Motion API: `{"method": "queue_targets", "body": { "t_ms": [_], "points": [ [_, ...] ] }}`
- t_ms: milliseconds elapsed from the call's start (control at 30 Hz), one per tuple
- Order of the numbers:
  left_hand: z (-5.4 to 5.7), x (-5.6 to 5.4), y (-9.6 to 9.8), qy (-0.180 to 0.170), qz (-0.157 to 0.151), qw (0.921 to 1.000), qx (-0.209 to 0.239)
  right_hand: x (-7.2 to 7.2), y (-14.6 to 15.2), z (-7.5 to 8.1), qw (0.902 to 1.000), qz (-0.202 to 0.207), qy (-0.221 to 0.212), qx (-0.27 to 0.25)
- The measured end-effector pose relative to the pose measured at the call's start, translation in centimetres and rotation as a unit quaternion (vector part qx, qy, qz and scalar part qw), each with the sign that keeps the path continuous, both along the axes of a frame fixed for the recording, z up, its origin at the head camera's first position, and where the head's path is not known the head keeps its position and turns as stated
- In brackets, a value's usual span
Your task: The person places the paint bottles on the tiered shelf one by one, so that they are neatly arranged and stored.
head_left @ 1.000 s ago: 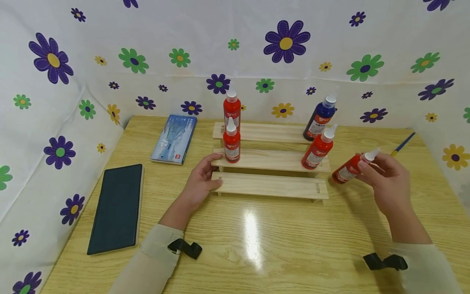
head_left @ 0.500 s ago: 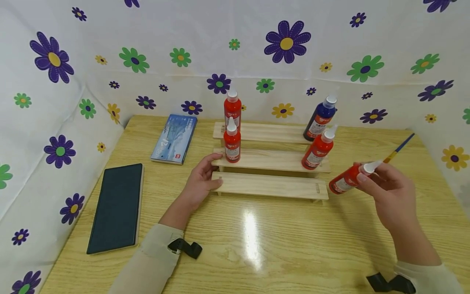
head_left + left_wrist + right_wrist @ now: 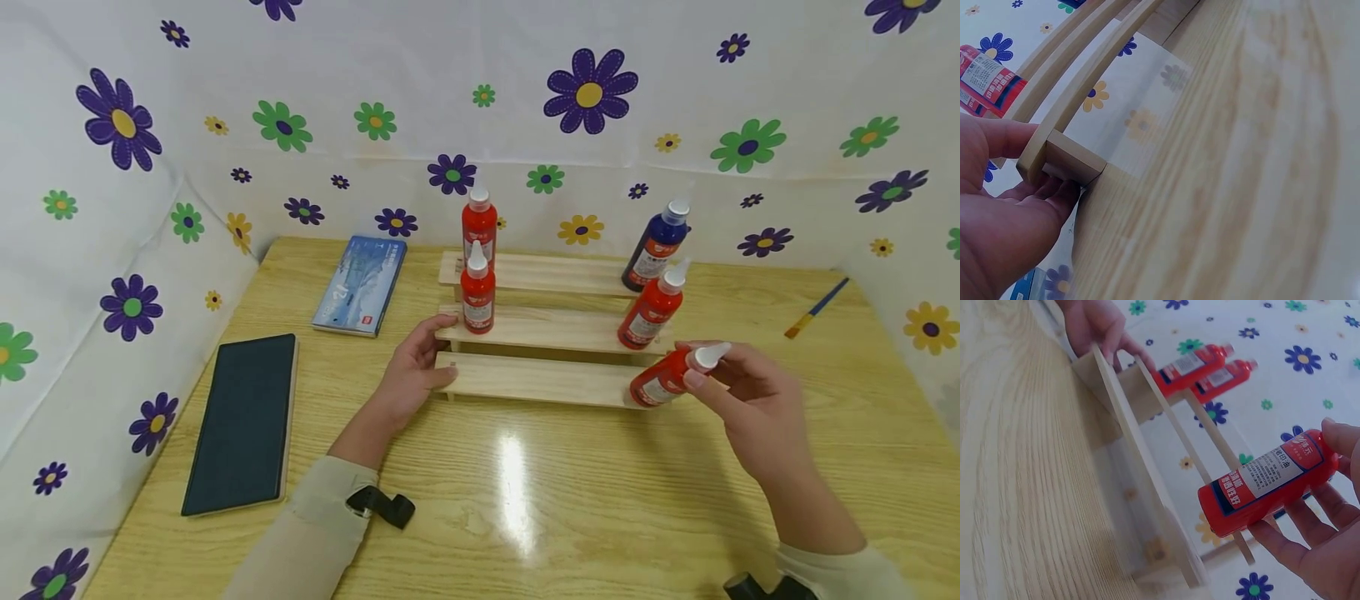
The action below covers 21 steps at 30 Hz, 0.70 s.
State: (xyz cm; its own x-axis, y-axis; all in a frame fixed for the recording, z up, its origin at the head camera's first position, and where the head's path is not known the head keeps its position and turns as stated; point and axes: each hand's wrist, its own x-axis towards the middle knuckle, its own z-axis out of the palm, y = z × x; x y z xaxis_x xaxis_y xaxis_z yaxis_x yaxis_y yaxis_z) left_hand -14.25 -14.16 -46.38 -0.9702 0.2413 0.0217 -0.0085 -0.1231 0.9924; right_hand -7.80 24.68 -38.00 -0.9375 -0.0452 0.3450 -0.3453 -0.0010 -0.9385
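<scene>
In the head view my right hand [image 3: 761,412] holds a red squeeze bottle [image 3: 660,382] with a white nozzle cap, tilted, its base at the right end of the lowest shelf. The right wrist view shows thumb and fingers around the cap end of that bottle [image 3: 1266,481]. My left hand [image 3: 407,371] grips the left end of the three-step wooden rack [image 3: 540,379], thumb on the bottom shelf. Two red bottles stand at the rack's left, one on the middle step [image 3: 477,304], one on the top [image 3: 480,221]. At the right are another red bottle [image 3: 648,317] and a dark blue bottle [image 3: 655,250].
A dark notebook [image 3: 240,425] and a blue booklet [image 3: 360,285] lie left of the rack on the wooden table [image 3: 450,533]. A paintbrush [image 3: 817,308] lies at the right. Flowered cloth [image 3: 510,108] hangs behind and along the sides.
My right hand has carried the red bottle leftward, from beside the rack to the right end of its lowest shelf. The left hand has kept its hold on the rack.
</scene>
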Motion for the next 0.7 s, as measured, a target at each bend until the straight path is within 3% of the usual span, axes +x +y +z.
{"method": "queue_targets", "body": {
  "t_ms": [300, 700],
  "points": [
    [0.0, 0.0, 0.1, -0.005, 0.004, 1.0000, -0.005, -0.1, -2.7, -0.2, 0.9990, 0.043, 0.003, 0.014],
    [0.0, -0.1, 0.0, -0.005, 0.004, 0.9999, -0.009, -1.9, -6.6, 0.2, 0.9932, 0.113, 0.027, -0.002]
  ]
}}
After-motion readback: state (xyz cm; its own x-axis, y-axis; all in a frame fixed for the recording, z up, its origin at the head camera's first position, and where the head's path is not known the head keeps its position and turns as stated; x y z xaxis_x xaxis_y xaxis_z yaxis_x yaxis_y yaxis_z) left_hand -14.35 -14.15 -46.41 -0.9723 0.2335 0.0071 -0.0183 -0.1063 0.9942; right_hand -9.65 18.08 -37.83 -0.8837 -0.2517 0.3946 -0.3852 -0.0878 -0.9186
